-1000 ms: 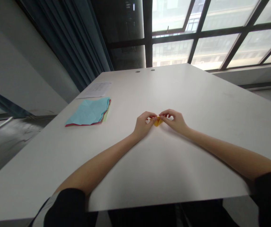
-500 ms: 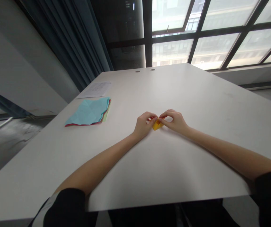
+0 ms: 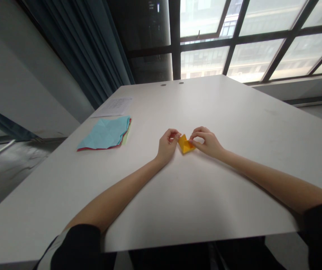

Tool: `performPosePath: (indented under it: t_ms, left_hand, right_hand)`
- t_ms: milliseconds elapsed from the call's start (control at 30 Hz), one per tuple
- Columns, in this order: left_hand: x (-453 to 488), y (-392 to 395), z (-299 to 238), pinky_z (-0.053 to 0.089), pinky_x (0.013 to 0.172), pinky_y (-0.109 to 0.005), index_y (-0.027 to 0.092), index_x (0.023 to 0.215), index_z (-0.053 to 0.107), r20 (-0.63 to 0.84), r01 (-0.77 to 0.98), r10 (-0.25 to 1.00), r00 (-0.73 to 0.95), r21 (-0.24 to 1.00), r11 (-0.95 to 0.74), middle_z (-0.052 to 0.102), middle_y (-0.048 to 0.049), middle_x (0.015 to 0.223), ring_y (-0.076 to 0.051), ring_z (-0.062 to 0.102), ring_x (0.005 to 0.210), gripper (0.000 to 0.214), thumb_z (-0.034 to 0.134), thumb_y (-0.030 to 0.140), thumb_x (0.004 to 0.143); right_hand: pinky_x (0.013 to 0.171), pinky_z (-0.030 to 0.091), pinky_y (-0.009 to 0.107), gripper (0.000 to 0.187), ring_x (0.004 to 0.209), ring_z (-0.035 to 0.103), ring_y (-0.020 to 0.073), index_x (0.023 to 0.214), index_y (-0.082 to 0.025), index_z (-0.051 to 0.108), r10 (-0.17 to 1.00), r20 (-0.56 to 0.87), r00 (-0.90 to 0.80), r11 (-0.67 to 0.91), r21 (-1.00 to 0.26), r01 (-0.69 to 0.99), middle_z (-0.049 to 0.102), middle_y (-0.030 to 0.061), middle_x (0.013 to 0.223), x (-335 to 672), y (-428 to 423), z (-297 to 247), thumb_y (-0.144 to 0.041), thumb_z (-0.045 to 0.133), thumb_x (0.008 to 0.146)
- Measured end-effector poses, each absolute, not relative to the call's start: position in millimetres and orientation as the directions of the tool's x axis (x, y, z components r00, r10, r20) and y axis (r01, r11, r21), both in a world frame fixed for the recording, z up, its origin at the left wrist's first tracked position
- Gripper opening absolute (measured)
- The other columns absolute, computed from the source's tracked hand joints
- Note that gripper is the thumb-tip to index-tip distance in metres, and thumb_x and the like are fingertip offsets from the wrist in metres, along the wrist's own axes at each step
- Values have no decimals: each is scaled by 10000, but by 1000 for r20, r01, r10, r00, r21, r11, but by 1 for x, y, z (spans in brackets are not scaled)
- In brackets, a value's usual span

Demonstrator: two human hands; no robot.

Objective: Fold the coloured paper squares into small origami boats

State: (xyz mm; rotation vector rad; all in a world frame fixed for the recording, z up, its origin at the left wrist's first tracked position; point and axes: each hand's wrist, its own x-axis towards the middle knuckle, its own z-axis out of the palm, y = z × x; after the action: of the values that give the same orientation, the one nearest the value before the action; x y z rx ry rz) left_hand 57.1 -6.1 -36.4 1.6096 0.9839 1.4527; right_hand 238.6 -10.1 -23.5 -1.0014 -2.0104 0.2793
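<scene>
A small folded yellow paper piece (image 3: 186, 144) lies on the white table (image 3: 194, 195) between my two hands. My left hand (image 3: 167, 144) pinches its left tip with thumb and fingers curled together. My right hand (image 3: 207, 141) pinches its right side, fingers curled over the thumb. Both forearms rest on the table and stretch toward the middle.
A stack of coloured paper sheets (image 3: 106, 133), light blue on top with red and green edges below, lies at the left. A white printed sheet (image 3: 114, 106) sits behind it. Dark curtains hang at the back left and large windows run along the far side.
My hands have drawn slightly apart, and the yellow paper has spread wider between them, showing a larger triangular shape than before.
</scene>
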Motion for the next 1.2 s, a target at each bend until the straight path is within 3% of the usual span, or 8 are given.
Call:
performPosePath:
  t_ms: [233, 367, 700, 967, 1200]
  left_hand:
    - [57, -7, -35, 470, 748, -270, 163, 941, 551, 316, -100, 941, 122, 947, -306, 615, -51, 949, -137, 602, 838, 226, 599, 276, 750]
    - [60, -9, -32, 451, 865, -331, 142, 981, 564, 240, -214, 941, 238, 958, -190, 632, -93, 1036, -176, 605, 927, 394, 711, 297, 650]
    - [61, -12, -29, 441, 917, -379, 131, 1039, 573, 158, -282, 935, 317, 957, -66, 660, -106, 1020, -224, 601, 1004, 544, 780, 316, 571]
    - [64, -13, -29, 467, 852, -328, 128, 968, 571, 184, -289, 927, 328, 953, -87, 677, -76, 936, -185, 633, 883, 463, 765, 318, 593]
    - [63, -9, -34, 474, 776, -290, 138, 959, 537, 143, -315, 943, 301, 948, -44, 693, -42, 802, -156, 645, 770, 453, 764, 291, 598]
  right_hand:
    - [587, 418, 285, 172, 690, 524, 139, 746, -188, 653, 879, 476, -29, 439, -784, 439, 600, 53, 877, 240, -1, -29, -353, 606, 738]
    - [591, 433, 281, 249, 685, 526, 134, 753, -183, 653, 920, 391, 3, 374, -883, 285, 599, 49, 877, 239, 3, -37, -427, 611, 724]
    - [581, 446, 278, 297, 660, 495, 125, 745, -181, 644, 893, 448, 45, 423, -868, 259, 571, 43, 828, 236, -1, -38, -475, 622, 708]
    - [559, 391, 263, 271, 688, 504, 128, 725, -194, 666, 891, 440, -109, 452, -841, 298, 570, 39, 822, 231, -9, -33, -463, 640, 704]
    - [591, 396, 276, 243, 687, 498, 127, 746, -200, 677, 886, 451, -105, 458, -819, 346, 568, 37, 831, 231, -10, -32, -438, 636, 716]
